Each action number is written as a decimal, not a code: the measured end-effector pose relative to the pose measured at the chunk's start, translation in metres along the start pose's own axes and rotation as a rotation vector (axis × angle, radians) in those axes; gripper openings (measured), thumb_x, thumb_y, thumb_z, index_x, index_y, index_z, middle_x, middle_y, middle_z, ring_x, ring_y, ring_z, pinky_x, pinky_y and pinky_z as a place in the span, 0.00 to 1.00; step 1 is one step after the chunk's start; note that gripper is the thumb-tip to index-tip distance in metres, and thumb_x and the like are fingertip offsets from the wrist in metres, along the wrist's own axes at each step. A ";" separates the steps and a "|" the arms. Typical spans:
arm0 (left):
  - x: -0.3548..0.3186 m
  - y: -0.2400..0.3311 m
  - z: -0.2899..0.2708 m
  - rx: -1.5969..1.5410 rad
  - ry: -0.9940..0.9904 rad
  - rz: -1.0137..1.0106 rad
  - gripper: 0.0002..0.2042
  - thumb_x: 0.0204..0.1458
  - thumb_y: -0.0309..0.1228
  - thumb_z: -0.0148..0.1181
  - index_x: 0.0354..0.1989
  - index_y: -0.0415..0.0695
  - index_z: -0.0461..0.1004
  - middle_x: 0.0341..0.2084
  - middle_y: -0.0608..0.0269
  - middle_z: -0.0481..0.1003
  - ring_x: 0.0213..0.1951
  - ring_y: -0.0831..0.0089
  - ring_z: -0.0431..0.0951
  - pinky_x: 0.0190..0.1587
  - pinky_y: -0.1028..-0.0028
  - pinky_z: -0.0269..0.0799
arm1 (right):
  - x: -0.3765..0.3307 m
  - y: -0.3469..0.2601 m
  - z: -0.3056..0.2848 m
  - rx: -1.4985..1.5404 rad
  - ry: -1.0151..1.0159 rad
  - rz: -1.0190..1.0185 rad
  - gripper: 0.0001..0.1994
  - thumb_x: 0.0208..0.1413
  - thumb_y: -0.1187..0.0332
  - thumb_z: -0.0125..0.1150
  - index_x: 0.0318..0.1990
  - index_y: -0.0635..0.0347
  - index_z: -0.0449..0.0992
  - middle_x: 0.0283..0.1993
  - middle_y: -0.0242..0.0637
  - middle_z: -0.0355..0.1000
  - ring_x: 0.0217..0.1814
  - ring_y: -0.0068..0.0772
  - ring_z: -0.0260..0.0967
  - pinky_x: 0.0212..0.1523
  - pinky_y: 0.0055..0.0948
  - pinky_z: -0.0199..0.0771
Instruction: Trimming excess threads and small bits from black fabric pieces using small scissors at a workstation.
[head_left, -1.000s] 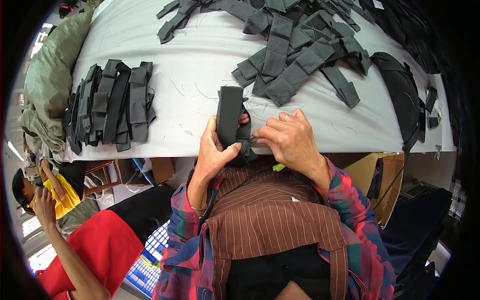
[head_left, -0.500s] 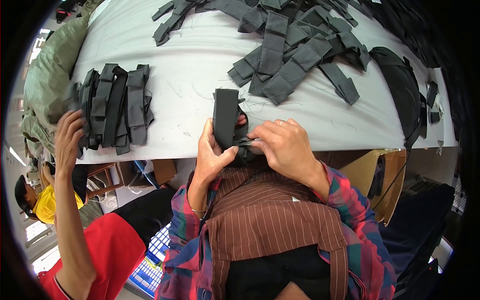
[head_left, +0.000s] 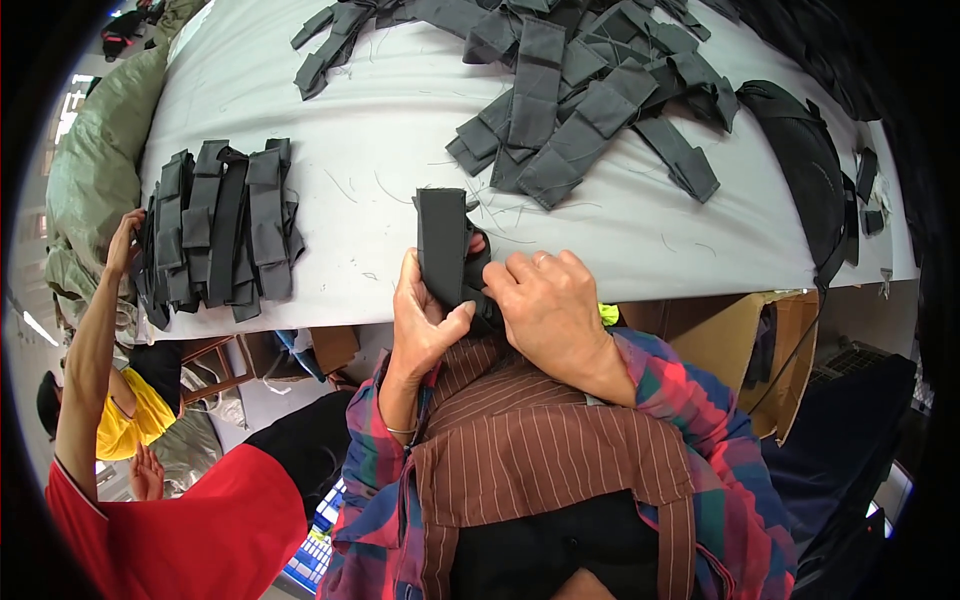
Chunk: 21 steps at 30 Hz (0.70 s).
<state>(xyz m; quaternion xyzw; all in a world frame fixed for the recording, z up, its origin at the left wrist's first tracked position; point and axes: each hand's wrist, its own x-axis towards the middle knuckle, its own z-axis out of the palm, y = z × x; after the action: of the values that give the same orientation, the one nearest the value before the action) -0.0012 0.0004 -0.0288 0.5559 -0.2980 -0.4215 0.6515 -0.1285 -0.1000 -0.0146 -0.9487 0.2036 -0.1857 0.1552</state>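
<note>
In my left hand (head_left: pixel 425 325) is a dark grey folded fabric strap (head_left: pixel 440 235), held upright in front of me near the table's front edge. The fingers wrap behind it and the thumb presses its lower side. Against the strap's lower right side, my right hand (head_left: pixel 555 310) is closed, its back toward me. What its fingers grip, if anything, is hidden. A small yellow-green patch (head_left: pixel 608 314) shows just past the edge of that hand; its kind cannot be made out.
On the white-covered table (head_left: pixel 350 230), a loose pile of dark grey straps (head_left: pixel 580 110) lies ahead. More straps (head_left: pixel 235 225) lie in a row at left, where a co-worker's hand (head_left: pixel 125 240) touches the end. A black bag (head_left: pixel 795 170) lies right, above a cardboard box (head_left: pixel 790 350).
The strap and my left hand have shifted slightly left. My right hand has turned over its fingers, hiding a thin pale piece seen before. The co-worker's arm has moved left and a second hand shows.
</note>
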 end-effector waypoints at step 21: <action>-0.002 0.000 0.000 -0.012 0.013 -0.033 0.32 0.37 0.20 0.54 0.57 0.33 0.56 0.54 0.48 0.66 0.58 0.64 0.66 0.63 0.66 0.56 | 0.005 0.001 0.010 0.058 0.042 -0.056 0.06 0.41 0.69 0.59 0.29 0.57 0.71 0.23 0.31 0.67 0.27 0.31 0.68 0.29 0.33 0.60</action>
<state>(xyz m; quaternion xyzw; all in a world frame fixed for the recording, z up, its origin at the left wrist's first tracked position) -0.0023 0.0016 -0.0287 0.5595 -0.2820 -0.4302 0.6499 -0.1207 -0.1005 -0.0228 -0.9450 0.1749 -0.2156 0.1731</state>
